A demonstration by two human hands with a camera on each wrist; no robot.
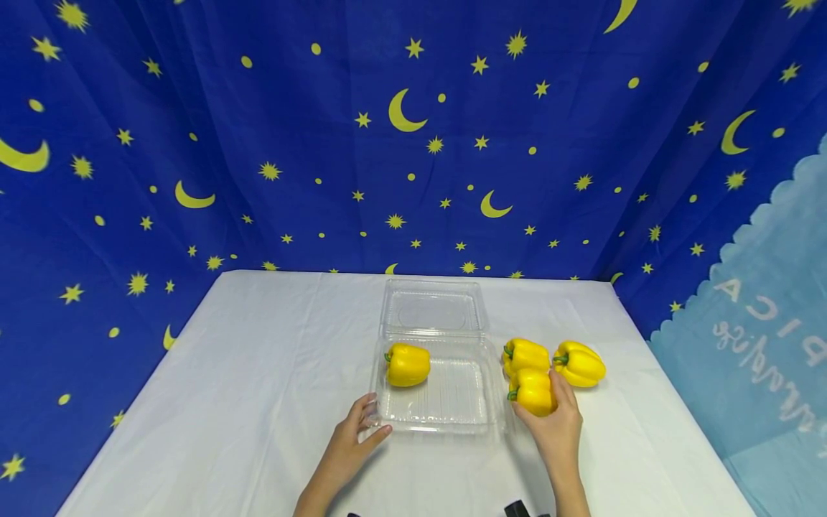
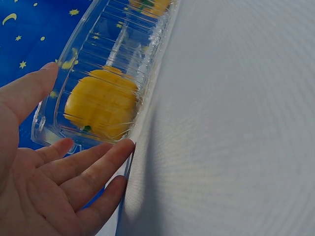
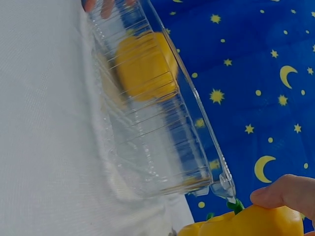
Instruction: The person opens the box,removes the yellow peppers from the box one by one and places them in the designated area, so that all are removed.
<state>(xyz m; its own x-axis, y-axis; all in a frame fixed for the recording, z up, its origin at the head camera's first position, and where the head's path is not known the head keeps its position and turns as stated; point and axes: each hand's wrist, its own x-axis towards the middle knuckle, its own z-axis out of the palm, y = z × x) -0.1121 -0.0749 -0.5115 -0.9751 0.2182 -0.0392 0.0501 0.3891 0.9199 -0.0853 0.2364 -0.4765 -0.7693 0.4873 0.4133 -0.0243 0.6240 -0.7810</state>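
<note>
A clear plastic clamshell container [image 1: 461,391] lies on the table with its lid [image 1: 434,307] folded back. One yellow bell pepper [image 1: 408,365] sits inside at the left, its green stem facing left. At the container's front left corner is my left hand [image 1: 349,438], fingers spread and fairly straight, with the thumb by the front rim. To the right of the container my right hand [image 1: 554,424] grips another yellow bell pepper [image 1: 533,392] between thumb and fingers. This pepper also shows in the right wrist view, the thumb [image 3: 283,194] on its top.
Two more yellow bell peppers lie on the right, one pepper [image 1: 526,355] just behind the gripped one and one pepper [image 1: 580,364] farther right. A white cloth [image 1: 271,373] covers the table. Behind it hangs a blue curtain [image 1: 323,143]; a light blue cloth [image 1: 762,323] hangs at the right.
</note>
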